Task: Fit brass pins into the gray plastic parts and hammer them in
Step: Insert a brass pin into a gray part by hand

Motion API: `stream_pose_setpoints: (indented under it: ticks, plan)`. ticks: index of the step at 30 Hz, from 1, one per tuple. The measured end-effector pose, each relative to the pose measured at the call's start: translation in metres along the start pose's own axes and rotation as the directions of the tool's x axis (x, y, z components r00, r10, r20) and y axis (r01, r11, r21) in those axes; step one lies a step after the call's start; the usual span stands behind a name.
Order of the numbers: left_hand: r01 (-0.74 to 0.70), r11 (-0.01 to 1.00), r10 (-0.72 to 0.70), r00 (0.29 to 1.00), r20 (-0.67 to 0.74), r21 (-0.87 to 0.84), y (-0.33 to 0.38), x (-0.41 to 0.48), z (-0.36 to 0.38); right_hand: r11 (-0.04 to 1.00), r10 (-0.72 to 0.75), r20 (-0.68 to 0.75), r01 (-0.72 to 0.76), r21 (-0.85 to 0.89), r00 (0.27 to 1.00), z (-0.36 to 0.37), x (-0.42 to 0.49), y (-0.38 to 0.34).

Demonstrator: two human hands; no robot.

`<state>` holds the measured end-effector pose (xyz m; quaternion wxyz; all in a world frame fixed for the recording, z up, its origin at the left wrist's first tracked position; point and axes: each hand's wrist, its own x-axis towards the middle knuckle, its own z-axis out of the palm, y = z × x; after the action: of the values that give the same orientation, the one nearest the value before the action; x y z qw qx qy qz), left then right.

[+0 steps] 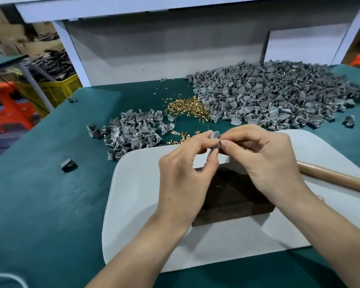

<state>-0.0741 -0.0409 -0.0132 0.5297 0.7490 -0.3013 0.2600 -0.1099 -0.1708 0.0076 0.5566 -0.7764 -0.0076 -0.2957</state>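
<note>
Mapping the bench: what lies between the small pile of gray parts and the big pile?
A heap of brass pins on the green mat, shown in the head view.

Both forearms (145, 242) reach in from below; left hand (183, 169) pinches a gray part (214, 135), right hand (268, 161) pinches a brass pin (220, 140) against it (fingertips nearly touching)

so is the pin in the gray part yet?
Not fully in: right hand pinches the brass pin at the gray part, which the left hand holds; brass shows outside.
</note>
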Motion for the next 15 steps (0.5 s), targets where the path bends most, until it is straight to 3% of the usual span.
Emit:
stream_pose_setpoints:
  ticks: [4, 15]
  plan:
    - [-0.017, 0.999, 0.016, 1.0, -0.006, -0.028, 0.0008, -0.0021, 0.0011, 0.993, -0.08, -0.015, 0.079, -0.089, 0.997, 0.0003, -0.0005, -0.0005]
    - [0.066, 0.987, -0.066, 0.998, 0.005, -0.147, -0.0014, -0.004, 0.0029, 0.98, -0.113, -0.128, 0.09, -0.176, 0.985, 0.003, -0.0047, -0.0004]
